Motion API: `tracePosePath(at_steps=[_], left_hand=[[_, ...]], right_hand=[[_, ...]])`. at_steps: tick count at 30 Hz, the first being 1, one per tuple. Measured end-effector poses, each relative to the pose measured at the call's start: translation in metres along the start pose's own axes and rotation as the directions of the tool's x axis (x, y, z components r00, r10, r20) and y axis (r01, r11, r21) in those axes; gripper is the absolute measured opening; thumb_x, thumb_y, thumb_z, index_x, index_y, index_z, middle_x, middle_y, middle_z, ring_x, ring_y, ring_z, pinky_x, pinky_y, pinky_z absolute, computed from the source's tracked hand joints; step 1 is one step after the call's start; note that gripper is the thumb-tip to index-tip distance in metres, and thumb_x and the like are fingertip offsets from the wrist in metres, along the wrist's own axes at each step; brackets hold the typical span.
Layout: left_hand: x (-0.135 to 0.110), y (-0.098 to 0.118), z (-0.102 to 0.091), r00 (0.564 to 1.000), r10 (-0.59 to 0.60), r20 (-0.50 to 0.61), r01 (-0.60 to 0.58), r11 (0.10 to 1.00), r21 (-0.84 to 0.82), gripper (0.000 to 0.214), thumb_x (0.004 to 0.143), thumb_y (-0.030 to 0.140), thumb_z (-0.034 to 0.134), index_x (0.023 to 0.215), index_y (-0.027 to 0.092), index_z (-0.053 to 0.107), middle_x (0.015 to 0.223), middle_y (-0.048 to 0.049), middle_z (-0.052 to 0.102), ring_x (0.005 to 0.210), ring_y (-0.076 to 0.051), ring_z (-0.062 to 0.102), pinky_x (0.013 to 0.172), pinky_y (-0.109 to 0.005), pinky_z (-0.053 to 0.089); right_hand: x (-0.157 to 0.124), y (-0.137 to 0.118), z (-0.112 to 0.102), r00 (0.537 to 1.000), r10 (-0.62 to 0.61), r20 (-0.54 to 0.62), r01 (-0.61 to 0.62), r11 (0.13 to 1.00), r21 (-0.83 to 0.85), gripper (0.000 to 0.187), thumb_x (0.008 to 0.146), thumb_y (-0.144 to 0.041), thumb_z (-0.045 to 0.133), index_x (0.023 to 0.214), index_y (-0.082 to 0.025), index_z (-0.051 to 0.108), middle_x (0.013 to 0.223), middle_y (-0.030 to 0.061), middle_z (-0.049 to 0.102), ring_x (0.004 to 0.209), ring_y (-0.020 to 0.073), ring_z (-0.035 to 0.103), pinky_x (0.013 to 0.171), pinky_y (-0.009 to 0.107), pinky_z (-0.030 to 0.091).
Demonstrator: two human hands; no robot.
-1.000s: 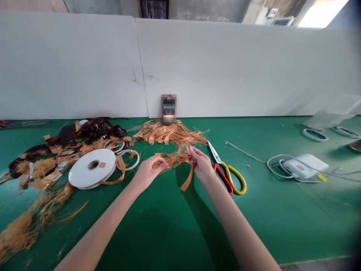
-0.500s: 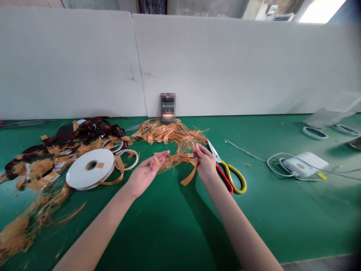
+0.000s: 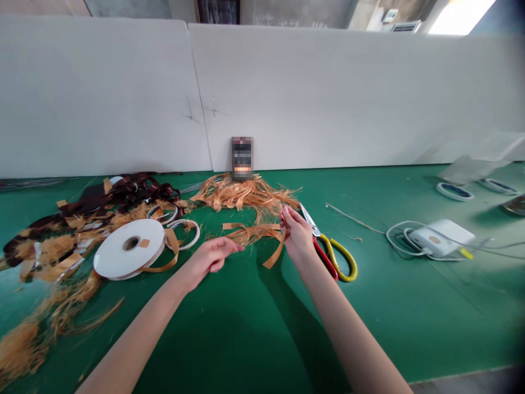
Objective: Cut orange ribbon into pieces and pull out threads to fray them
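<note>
My right hand (image 3: 298, 235) pinches a short strip of tan ribbon (image 3: 274, 257) between thumb and fingertips. The strip's cut end hangs down toward the table. My left hand (image 3: 211, 258) is a short way to the left, palm turned down and fingers pressed together; whether a thin thread is in them I cannot make out. Behind the hands lies a small bunch of frayed ribbon (image 3: 250, 234), with a bigger pile of frayed tan strips (image 3: 235, 192) farther back. Scissors (image 3: 333, 254) with one red and one yellow handle lie just right of my right hand.
A white ribbon spool (image 3: 118, 249) lies at left beside tape rings (image 3: 189, 234), dark brown ribbon (image 3: 139, 191) and loose tan fibres (image 3: 24, 339). At right are a white adapter with cable (image 3: 445, 238) and more rings (image 3: 454, 191). A white panel (image 3: 328, 98) stands behind the green table.
My left hand has turned from palm up to palm down, its fingers closing together, and sits slightly lower and to the left. My right hand keeps its pinch on the ribbon strip, almost unmoved.
</note>
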State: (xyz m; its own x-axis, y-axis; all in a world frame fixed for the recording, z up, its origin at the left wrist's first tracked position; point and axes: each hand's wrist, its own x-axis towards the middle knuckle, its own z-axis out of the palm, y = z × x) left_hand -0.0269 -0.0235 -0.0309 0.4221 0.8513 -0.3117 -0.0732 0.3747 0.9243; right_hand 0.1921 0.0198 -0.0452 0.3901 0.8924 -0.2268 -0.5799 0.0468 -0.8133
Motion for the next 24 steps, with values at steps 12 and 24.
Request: tracePosePath(at_steps=[12,24], left_hand=[[0.004,-0.004,-0.019,0.995,0.102,0.023,-0.098,0.988,-0.116,0.034,0.088,0.040,0.056,0.068,0.016,0.043,0.058,0.0088,0.023,0.044,-0.003,0.015,0.045,-0.020,0.013],[0.006,0.001,0.010,0.976,0.206,-0.065,-0.167,0.911,0.377,0.029,0.086,0.048,0.053,0.088,0.019,0.054,0.062,0.0052,0.037,0.053,-0.009,0.031,0.049,-0.024,0.022]], right_hand=[[0.013,-0.007,-0.002,0.999,-0.035,0.000,0.035,0.999,0.004,0.017,0.060,-0.022,0.083,0.070,-0.020,0.069,0.067,-0.0046,0.068,0.059,0.0061,0.061,0.059,0.016,0.051],[-0.024,-0.006,0.002,0.938,0.249,0.243,-0.204,0.959,-0.198,0.033,0.048,-0.029,0.089,0.073,-0.013,0.074,0.075,0.0060,0.075,0.063,0.0118,0.066,0.061,0.020,0.053]])
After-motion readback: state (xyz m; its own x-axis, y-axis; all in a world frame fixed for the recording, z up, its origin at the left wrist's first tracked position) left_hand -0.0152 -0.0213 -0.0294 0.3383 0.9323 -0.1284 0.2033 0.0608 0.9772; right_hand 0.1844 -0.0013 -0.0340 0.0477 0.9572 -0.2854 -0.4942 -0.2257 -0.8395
